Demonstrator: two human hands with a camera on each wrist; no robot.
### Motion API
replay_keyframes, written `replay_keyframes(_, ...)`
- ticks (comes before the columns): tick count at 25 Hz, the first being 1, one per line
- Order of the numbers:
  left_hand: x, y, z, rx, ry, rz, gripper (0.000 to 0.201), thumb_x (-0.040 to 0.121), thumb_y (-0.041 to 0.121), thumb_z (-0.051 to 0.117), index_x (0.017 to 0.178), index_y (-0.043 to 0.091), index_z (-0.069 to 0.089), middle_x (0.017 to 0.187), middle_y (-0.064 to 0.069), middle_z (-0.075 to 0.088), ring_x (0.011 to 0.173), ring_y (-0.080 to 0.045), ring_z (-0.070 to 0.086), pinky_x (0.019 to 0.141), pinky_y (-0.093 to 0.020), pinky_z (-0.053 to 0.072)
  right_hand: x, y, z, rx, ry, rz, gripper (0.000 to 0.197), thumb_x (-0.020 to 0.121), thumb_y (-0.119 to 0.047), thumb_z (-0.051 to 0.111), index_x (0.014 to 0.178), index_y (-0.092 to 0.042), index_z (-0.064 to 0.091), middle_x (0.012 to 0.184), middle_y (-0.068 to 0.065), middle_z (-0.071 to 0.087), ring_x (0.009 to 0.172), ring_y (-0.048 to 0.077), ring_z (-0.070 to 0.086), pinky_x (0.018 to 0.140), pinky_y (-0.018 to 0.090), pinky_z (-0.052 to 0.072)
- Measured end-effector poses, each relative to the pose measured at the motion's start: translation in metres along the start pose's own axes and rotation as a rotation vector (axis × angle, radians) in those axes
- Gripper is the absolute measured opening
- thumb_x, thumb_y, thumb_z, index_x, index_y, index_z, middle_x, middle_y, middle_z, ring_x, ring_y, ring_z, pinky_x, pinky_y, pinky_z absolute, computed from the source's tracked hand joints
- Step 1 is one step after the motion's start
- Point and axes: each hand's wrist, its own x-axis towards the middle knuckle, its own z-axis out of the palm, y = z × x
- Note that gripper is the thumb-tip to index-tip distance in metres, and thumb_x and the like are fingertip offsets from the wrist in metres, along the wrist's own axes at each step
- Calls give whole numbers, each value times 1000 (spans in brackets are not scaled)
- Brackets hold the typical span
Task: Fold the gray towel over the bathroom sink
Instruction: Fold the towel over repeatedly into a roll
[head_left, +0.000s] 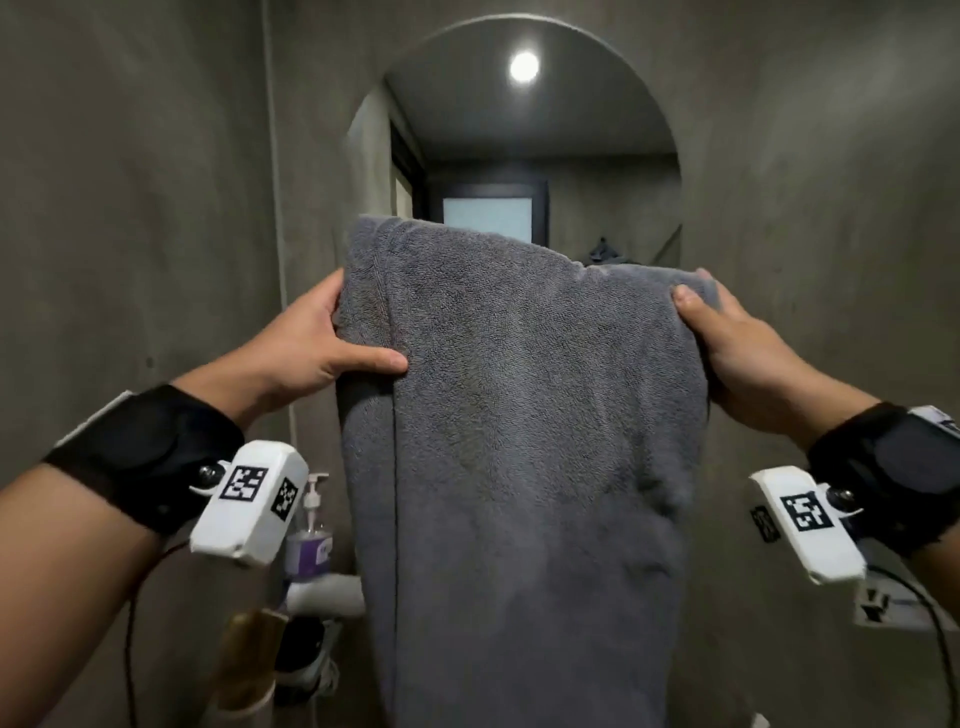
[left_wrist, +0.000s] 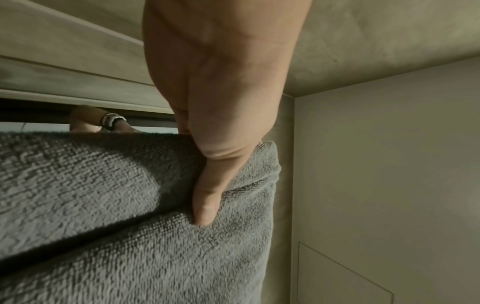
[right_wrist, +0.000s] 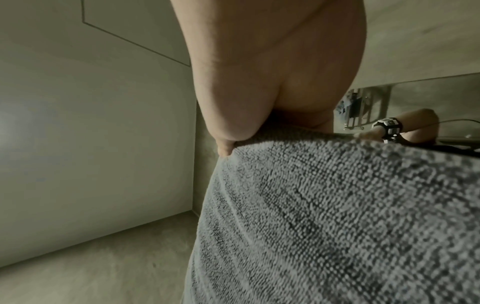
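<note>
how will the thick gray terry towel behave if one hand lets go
Probably floppy: the thick gray terry towel hangs limp between the left hand and right hand. The freed side would likely swing down. Its looped pile probably resists slipping.

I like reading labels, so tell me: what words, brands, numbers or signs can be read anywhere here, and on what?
No text can be read.
Purple pump bottle: its white label is too blurred to read.
White boxes on the left wrist and right wrist: black-and-white square code patterns only, no letters.
Gray towel, held up by the left hand and right hand: no tag or print visible.
</note>
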Motion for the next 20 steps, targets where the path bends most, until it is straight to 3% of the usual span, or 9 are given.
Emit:
replay_keyframes(2,21,20,-15,31,-19,30,80,56,3,86,127,22,54,118,7,73,106,-5,69,82,-15,54,20,-27,-1,-19,-34,-34,64,97,-48,55,154,-41,26,133,-9,63,103,3,67,71,27,56)
replay_keyframes(6,46,53,-42,160,-48,69,77,62,-2,85,128,22,54,119,6,72,111,-4,67,93,-18,52,44,-75,-4,-83,-146,-112,49,98,-51,52,145,-39,40,133,6,64,105,20,64,80,43,50)
replay_keyframes(9,40,49,-40,138,-22,57,68,73,-17,76,124,23,55,117,6,73,108,-4,68,87,-15,52,37,-81,0,-99,-169,-122,45,98,-52,51,140,-38,46,125,3,67,101,17,66,72,36,56)
replay_keyframes(11,21,30,-31,93,2,11,66,74,-13,79,122,27,56,117,9,73,111,-7,68,89,-21,54,23,-65,2,-101,-157,-84,46,98,-53,51,141,-39,46,125,-2,67,104,15,68,64,29,56)
replay_keyframes(14,-23,-11,-8,42,0,-92,66,73,0,83,123,33,57,120,9,72,114,-8,67,97,-31,51,-7,-19,0,-135,-153,24,64,93,-56,56,150,-40,32,137,-3,60,115,16,65,68,26,55)
replay_keyframes(16,-60,-42,12,23,-8,-151,65,76,-5,80,124,32,56,119,13,72,113,-4,66,95,-25,52,-36,21,-5,-145,-201,117,88,84,-52,73,154,-45,20,140,-11,56,120,9,60,73,25,55)
replay_keyframes(18,-95,-73,30,-8,-21,-209,67,76,-12,78,127,24,56,119,12,72,110,-2,67,88,-16,52,-65,63,-13,-201,-278,187,110,70,-31,81,155,-48,12,140,-15,53,123,6,57,84,27,55)
replay_keyframes(20,-127,-99,45,-33,-38,-293,67,77,-21,71,131,15,54,116,7,74,108,-1,67,85,-12,51,-95,103,-19,-287,-359,245,119,71,-6,79,157,-42,3,144,-11,49,129,7,52,100,31,49)
